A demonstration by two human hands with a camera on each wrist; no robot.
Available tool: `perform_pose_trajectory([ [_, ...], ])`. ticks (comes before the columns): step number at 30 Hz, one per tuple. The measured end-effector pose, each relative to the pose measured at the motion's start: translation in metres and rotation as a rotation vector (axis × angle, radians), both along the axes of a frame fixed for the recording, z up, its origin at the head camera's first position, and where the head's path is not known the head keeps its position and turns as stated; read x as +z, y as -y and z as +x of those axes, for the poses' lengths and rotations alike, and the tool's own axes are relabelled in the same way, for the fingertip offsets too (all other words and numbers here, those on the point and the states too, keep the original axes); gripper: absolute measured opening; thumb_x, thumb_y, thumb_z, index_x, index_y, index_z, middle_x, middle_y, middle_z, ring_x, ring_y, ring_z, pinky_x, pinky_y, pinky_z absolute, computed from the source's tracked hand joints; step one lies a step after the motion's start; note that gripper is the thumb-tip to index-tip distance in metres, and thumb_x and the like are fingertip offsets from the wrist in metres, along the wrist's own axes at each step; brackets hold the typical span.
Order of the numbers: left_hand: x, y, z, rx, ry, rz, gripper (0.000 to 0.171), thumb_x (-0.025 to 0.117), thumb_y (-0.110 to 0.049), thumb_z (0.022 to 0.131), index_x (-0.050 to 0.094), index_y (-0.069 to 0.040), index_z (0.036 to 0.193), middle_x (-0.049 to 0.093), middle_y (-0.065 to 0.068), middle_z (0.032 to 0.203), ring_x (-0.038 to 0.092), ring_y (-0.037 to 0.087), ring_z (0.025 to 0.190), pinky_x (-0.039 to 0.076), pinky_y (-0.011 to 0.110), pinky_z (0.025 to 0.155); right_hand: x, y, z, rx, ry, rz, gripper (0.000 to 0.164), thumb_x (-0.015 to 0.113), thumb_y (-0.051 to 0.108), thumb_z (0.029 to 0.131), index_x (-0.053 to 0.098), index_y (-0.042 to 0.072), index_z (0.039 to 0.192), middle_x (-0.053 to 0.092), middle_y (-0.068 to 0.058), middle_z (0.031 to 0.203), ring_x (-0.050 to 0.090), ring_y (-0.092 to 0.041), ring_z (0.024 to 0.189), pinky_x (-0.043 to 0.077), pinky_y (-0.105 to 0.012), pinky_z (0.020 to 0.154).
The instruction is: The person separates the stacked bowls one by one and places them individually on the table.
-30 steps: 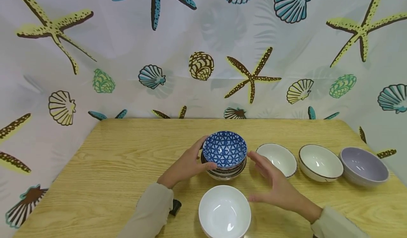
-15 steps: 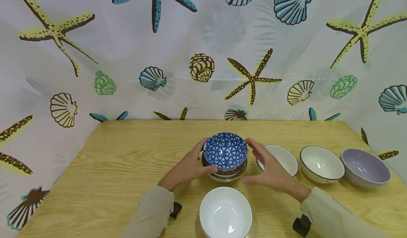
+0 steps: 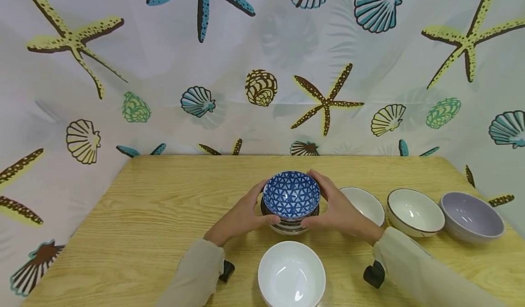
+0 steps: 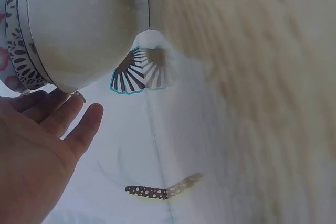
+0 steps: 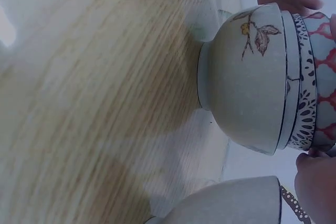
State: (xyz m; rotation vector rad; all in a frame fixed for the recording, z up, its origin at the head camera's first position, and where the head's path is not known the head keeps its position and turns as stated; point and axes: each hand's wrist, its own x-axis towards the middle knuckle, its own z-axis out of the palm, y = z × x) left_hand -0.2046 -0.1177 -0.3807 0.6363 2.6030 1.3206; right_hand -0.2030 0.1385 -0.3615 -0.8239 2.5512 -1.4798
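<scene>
A bowl with a blue and white triangle pattern (image 3: 291, 195) tops a stack of bowls in the head view. Lower in the stack, the right wrist view shows a bowl with a red pattern (image 5: 325, 77) and a cream bowl with a leaf sprig (image 5: 244, 77) at the bottom. My left hand (image 3: 242, 213) holds the stack's upper part from the left, thumb in front. From the right, my right hand (image 3: 340, 211) grips the same part, its thumb at the front and fingers along the far side. A plain white bowl (image 3: 291, 275) stands just in front.
To the right, a cream bowl (image 3: 365, 204), a second dark-rimmed cream bowl (image 3: 414, 211) and a lavender bowl (image 3: 471, 218) form a row on the wooden table (image 3: 164, 197). A curtain with printed shells and starfish (image 3: 229, 61) hangs behind.
My right hand has moved left from beside the stack and closed in on its right side. The left hand stays at the stack, and the bowls keep their places.
</scene>
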Motion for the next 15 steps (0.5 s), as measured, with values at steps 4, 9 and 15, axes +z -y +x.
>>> perform_pose_trajectory([
  [4,-0.002,0.002,0.0,-0.005,0.008,-0.002,0.103,0.074,-0.052,0.077,0.017,-0.013,0.153,0.022,0.012,0.157,0.025,0.034,0.143,0.03,0.053,0.111,0.0,0.005,-0.006,-0.003,-0.011,0.03,0.111,0.087,0.024,0.067,0.017,0.007,0.152,0.025,-0.017,0.153,0.032,-0.04,0.138,0.031,-0.053,0.109],
  [9,-0.003,0.002,0.0,-0.02,0.02,0.007,0.102,0.075,-0.049,0.077,0.016,-0.015,0.153,0.023,0.011,0.157,0.026,0.034,0.143,0.028,0.053,0.112,0.0,0.006,-0.013,0.017,-0.033,0.068,0.112,0.087,0.03,0.066,0.019,0.009,0.151,0.026,-0.017,0.152,0.037,-0.042,0.133,0.037,-0.056,0.105],
  [15,-0.003,0.002,0.001,-0.016,0.019,0.001,0.101,0.076,-0.045,0.077,0.017,-0.015,0.153,0.025,0.011,0.156,0.028,0.034,0.142,0.027,0.054,0.113,0.003,0.008,-0.018,0.059,-0.034,0.109,0.116,0.09,0.028,0.062,0.018,0.009,0.151,0.029,-0.02,0.149,0.039,-0.043,0.13,0.04,-0.057,0.102],
])
